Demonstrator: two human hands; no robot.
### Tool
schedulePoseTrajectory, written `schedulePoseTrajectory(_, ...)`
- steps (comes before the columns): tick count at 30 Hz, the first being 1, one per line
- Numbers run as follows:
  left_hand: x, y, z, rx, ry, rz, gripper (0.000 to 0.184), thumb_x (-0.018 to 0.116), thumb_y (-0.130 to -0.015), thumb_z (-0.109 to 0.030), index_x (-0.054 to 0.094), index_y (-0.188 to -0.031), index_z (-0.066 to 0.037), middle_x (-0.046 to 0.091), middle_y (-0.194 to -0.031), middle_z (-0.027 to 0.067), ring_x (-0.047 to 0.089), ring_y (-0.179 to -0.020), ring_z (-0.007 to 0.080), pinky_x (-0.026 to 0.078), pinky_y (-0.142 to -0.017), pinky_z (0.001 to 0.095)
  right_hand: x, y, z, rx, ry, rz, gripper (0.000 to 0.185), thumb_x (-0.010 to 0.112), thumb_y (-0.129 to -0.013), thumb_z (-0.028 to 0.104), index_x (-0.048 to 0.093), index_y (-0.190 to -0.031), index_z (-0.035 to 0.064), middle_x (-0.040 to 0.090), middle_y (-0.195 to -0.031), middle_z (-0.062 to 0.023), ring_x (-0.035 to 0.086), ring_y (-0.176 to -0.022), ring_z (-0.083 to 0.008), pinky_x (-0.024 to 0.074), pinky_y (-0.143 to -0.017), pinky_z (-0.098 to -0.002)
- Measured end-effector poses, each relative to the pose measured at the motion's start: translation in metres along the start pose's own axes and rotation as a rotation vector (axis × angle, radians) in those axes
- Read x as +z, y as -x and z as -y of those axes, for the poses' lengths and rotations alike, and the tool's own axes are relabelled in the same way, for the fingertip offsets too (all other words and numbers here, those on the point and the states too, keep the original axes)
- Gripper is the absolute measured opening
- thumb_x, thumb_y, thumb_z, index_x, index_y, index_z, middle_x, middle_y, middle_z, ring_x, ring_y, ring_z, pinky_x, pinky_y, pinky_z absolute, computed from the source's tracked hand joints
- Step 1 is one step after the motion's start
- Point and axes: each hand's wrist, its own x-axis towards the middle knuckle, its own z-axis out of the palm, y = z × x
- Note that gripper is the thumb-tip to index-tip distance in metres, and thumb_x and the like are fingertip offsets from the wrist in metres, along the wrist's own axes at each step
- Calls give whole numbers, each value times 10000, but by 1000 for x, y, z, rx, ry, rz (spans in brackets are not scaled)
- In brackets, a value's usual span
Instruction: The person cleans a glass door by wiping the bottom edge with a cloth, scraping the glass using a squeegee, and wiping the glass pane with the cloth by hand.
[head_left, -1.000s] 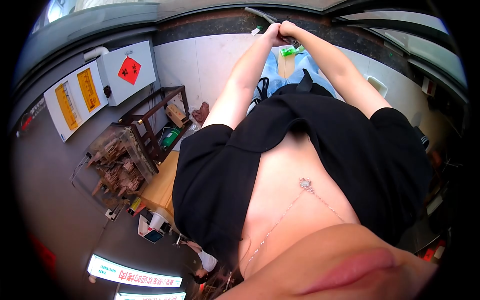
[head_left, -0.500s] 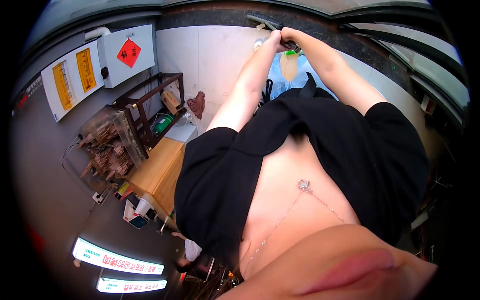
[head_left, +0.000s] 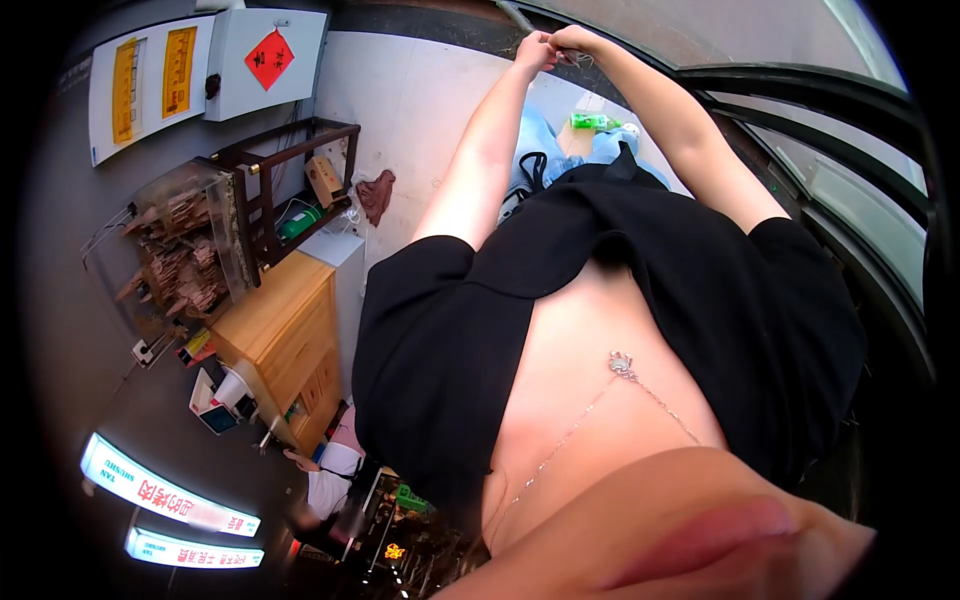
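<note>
My left hand (head_left: 536, 50) is closed, fingers curled, right beside my right hand (head_left: 572, 40) at the top of the head view. A grey, rod-like thing (head_left: 516, 16) runs up from the hands over the dark ledge. Thin greyish strands (head_left: 578, 58) show just under my right hand. The thing's kind is not clear, and my fingers hide most of it. Both arms reach forward. Below them, past my black top (head_left: 440, 320), lie light blue trouser legs (head_left: 535, 138) and a green-labelled bottle-like item (head_left: 590, 121).
A dark-framed window (head_left: 800, 95) lines the right side above a pale surface (head_left: 400, 100). To the left stand a dark wooden frame (head_left: 262, 205), a clear tank with brown rocks (head_left: 185, 245) and a wooden cabinet (head_left: 275, 315). Another person (head_left: 330, 490) is at the lower left.
My view has shifted and turned slightly. Both hands have moved up and a little left in the view, still together. The green-labelled item and trouser legs show more fully.
</note>
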Motion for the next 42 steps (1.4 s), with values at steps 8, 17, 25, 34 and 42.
schedulePoseTrajectory(8, -116, -9, 4, 341, -205, -124, 168, 531, -704, -64, 533, -872, -77, 557, -674, 26, 459, -488, 65, 366, -417, 204, 84, -34, 73, 101, -386, 134, 116, 302, -647, 37, 352, -731, -25, 466, -607, -84, 443, -415, -113, 451, -385, -196)
schedulePoseTrajectory(17, -245, 8, 9, 385, -129, -362, 193, 590, -669, -193, 573, -838, -102, 583, -702, 46, 534, -623, 124, 411, -561, 236, 195, -66, 141, 102, -537, 255, 85, 325, -691, 58, 336, -651, -16, 418, -555, -85, 461, -444, -136, 444, -384, -191)
schedulePoseTrajectory(25, -312, 12, 2, 420, -65, -533, 206, 557, -694, -209, 557, -882, -125, 583, -769, 81, 557, -725, 201, 424, -643, 280, 257, -102, 185, 37, -489, 288, 66, 369, -649, 24, 358, -699, -18, 418, -609, -93, 469, -474, -151, 452, -416, -219)
schedulePoseTrajectory(34, -387, -17, -35, 505, -248, -662, 218, 471, -744, -299, 547, -892, -158, 552, -825, 122, 516, -800, 281, 414, -674, 334, 290, -171, 262, 34, -442, 416, 89, 359, -700, 28, 366, -616, 2, 425, -590, -107, 483, -529, -167, 464, -476, -225)
schedulePoseTrajectory(42, -474, -55, -80, 440, -366, -605, 178, 487, -702, -135, 558, -865, -125, 559, -798, 114, 534, -758, 260, 422, -654, 312, 323, -221, 339, 139, -298, 268, 127, 408, -677, 135, 474, -638, 33, 438, -510, -54, 489, -495, -145, 453, -476, -223)
